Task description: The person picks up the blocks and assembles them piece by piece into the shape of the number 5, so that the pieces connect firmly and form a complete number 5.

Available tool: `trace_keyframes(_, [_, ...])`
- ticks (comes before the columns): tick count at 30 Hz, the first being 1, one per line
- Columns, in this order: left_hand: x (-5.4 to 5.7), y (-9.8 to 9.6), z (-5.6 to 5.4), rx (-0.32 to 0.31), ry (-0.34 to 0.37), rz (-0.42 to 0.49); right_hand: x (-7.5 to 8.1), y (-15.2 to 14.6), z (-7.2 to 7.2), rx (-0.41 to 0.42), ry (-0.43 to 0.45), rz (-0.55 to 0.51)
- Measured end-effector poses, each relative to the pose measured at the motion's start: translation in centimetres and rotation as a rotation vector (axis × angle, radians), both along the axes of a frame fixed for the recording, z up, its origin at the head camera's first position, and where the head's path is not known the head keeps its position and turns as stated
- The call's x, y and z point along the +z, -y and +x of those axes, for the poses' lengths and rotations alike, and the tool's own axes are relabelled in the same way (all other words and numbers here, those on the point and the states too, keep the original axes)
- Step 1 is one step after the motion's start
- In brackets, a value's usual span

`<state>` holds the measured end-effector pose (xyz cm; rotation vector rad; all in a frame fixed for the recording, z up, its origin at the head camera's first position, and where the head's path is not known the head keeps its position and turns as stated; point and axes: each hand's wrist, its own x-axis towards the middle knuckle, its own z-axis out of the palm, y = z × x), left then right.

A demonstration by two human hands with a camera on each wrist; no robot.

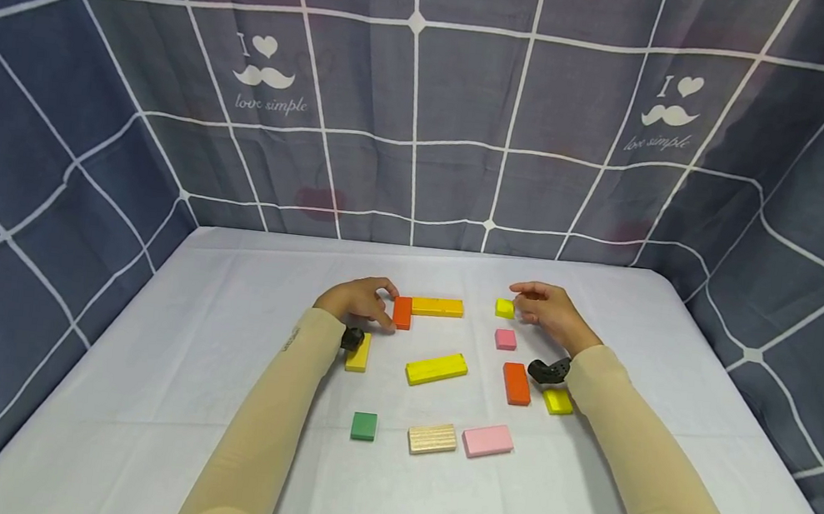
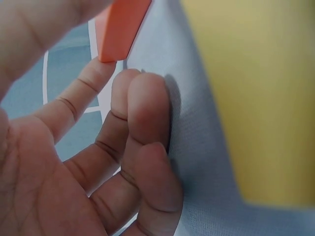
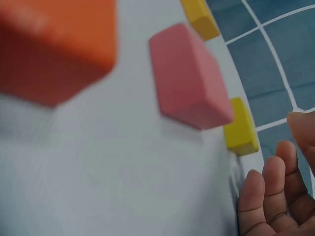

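At the back of the table my left hand (image 1: 362,299) pinches an orange block (image 1: 402,313) by its two ends, between thumb and index finger. In the left wrist view the fingertip touches the orange block's (image 2: 123,29) end while the other fingers curl beneath. Right of that block lies a long yellow-orange block (image 1: 438,307), its end against or very near it. My right hand (image 1: 548,311) hovers beside a small yellow block (image 1: 504,308), fingers loosely bent and holding nothing. In the right wrist view a gap shows between the fingers and the yellow block (image 3: 241,128).
Nearer me lie a pink cube (image 1: 505,340), a long yellow block (image 1: 436,369), an orange block (image 1: 517,384), a green block (image 1: 364,426), a ribbed wooden block (image 1: 432,439) and a light pink block (image 1: 487,441). Yellow blocks (image 1: 358,354) sit under both wrists. A grey curtain (image 1: 450,186) hangs behind.
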<state>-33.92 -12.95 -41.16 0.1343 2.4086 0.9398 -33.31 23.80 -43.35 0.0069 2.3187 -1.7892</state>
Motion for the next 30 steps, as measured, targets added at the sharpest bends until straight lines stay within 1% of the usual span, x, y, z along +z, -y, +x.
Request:
trace_keyframes(4, [-0.1,0.1,0.0,-0.004,0.008,0.023,-0.4,-0.3,-0.2,0.008,0.03,0.043])
trace_keyframes(11, [0.1,0.1,0.1,0.01,0.026,0.036,-0.3,-0.6,-0.5,0.056,0.031,0.159])
trace_keyframes(14, [0.2,0.1,0.1,0.003,0.017,0.022,-0.4,-0.6,-0.7,0.062,0.034,0.181])
trace_keyframes(18, [0.2,0.1,0.0,-0.017,-0.007,-0.015,-0.4,-0.7,-0.9,0.06,0.038,0.238])
trace_keyframes(21, [0.2,0.0,0.0,-0.005,0.004,-0.009,-0.5,-0.6,-1.1,0.058,0.051,0.28])
trace_keyframes(25, [0.1,0.0,0.0,0.022,0.027,0.025,-0.5,-0.5,-1.3,0.063,0.062,0.302])
trace_keyframes(30, [0.1,0.1,0.2,0.027,0.036,0.049,-0.3,-0.4,-1.3,0.065,0.064,0.343])
